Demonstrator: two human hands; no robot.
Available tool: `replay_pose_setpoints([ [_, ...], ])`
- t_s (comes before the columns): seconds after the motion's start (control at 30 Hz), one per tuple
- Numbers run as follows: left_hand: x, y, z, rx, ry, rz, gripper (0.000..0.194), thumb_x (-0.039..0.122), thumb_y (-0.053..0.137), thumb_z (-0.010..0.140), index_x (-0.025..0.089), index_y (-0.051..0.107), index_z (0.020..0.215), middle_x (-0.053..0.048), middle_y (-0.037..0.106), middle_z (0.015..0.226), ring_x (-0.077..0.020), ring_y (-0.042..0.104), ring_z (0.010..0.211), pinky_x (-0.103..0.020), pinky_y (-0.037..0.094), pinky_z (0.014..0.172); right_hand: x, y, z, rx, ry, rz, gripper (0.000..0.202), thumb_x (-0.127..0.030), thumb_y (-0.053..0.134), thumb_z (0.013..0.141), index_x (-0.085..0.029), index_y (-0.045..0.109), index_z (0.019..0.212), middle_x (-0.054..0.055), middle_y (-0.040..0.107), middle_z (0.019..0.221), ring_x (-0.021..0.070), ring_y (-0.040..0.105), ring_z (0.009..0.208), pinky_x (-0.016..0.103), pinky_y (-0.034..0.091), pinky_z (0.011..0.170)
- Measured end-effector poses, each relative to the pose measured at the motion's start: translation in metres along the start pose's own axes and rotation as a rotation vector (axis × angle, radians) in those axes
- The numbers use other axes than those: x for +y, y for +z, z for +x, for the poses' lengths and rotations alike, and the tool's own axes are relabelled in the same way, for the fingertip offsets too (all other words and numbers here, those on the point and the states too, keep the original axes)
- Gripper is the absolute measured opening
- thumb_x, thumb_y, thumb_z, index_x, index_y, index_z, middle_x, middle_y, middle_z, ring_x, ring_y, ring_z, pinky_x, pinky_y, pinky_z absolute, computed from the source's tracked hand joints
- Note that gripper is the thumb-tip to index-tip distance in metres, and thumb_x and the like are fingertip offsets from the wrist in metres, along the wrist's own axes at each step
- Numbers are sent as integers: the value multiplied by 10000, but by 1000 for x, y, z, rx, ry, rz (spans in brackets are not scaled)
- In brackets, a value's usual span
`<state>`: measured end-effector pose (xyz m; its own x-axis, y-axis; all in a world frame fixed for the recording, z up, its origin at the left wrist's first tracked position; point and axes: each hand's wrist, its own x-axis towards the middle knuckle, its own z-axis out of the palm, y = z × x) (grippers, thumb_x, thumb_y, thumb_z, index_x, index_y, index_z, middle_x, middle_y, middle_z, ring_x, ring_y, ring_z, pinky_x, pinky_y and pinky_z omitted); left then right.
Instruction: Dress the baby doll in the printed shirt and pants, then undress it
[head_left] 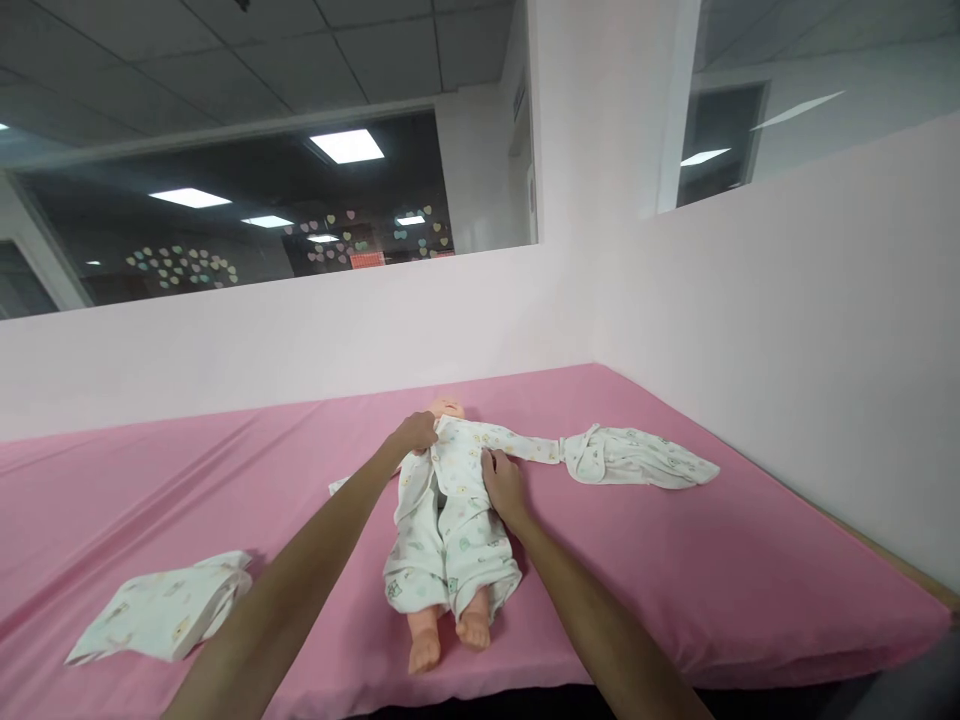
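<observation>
The pink-covered bed (637, 590) holds a clothed doll (460, 480), with a folded patterned cloth (169, 605) left of the doll and a gathered patterned cloth (641, 457) right of it.

pink sheet (637, 570), pale walls (787, 330), wide window (262, 255) showing heart shapes (180, 265) and lit panels (347, 146)

Forearms (292, 570) — bare, sleeveless | hands (506, 487) — ungloved (no rings visible) | wrists — unadorned

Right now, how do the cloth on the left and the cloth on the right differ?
The left cloth is folded flat; the right cloth is bunched long and narrow.
The left cloth lies apart; the right cloth meets the doll's sleeve.
Both are white and printed.
</observation>
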<state>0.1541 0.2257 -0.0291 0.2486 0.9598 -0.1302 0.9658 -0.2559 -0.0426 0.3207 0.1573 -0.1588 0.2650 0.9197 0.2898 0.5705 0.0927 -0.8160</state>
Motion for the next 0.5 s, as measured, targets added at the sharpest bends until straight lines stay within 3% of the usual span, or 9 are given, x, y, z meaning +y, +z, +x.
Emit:
replay_pose_setpoints([
  [0.1,-3,-1,1,-32,-19,-10,264,362,568,917,109,632,883,-11,648,774,-114,618,673,-285,530,665,1,0,0,0,-9,-1,422,-438,305,973,-157,618,991,69,651,1017,147,582,889,218,364,729],
  [0.33,-3,2,1,-5,-2,-93,249,357,584,905,113,630,924,-18,653,793,-125,623,690,-303,528,684,1,2,-1,17,-36,-22,423,-441,290,966,-164,610,949,50,653,977,146,571,857,215,368,704],
  [0.5,-4,10,-2,109,35,-206,206,301,565,884,136,621,994,-83,671,1005,-199,637,916,-350,498,795,0,-1,-4,44,-78,-62,425,-453,288,962,-165,595,903,40,640,911,143,548,807,225,373,706],
])
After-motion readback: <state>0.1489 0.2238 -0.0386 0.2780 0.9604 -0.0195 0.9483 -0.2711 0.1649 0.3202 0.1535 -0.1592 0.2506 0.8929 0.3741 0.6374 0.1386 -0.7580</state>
